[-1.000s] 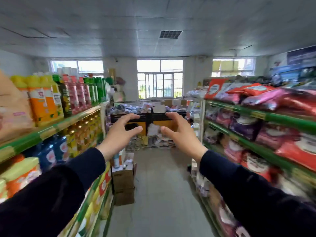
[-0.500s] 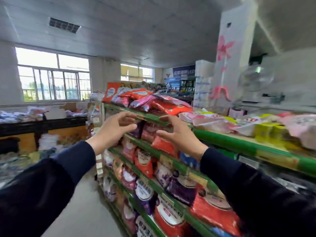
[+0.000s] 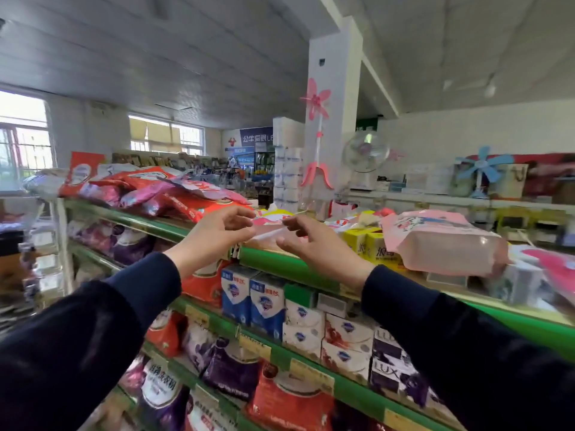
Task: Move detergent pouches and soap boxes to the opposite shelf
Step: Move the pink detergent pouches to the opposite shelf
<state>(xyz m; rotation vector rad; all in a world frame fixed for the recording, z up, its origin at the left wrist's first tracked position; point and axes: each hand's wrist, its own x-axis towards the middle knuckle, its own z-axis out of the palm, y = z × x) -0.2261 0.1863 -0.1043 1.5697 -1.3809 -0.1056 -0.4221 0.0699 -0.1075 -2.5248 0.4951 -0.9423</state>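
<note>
1. Now the view has swung further right than half a second ago: the window sits at the far left edge, and the top of the green-edged shelf (image 3: pixel 280 265) with its soap boxes has come into sight.
2. Both hands have moved from the red pouches to a flat pink pouch (image 3: pixel 267 233) lying on the top shelf.
3. Glossy, soft plastic detergent pouches (image 3: pixel 174 194), red and pink, lie heaped at the shelf's left end; a puffy pale pink pouch (image 3: pixel 441 244) rests on yellow cardboard boxes (image 3: pixel 370 247).
4. Rectangular blue-and-white soap boxes (image 3: pixel 252 300) stand upright one shelf below, beside white ones and dark LUX boxes (image 3: pixel 389 368).
5. The left hand (image 3: pixel 214 237) reaches forward, fingers loosely curled, holding nothing, just beside the flat pouch.
6. The right hand (image 3: pixel 314 244) reaches palm-down with its fingers spread and relaxed, fingertips near the pouch's edge; contact cannot be told.
</note>
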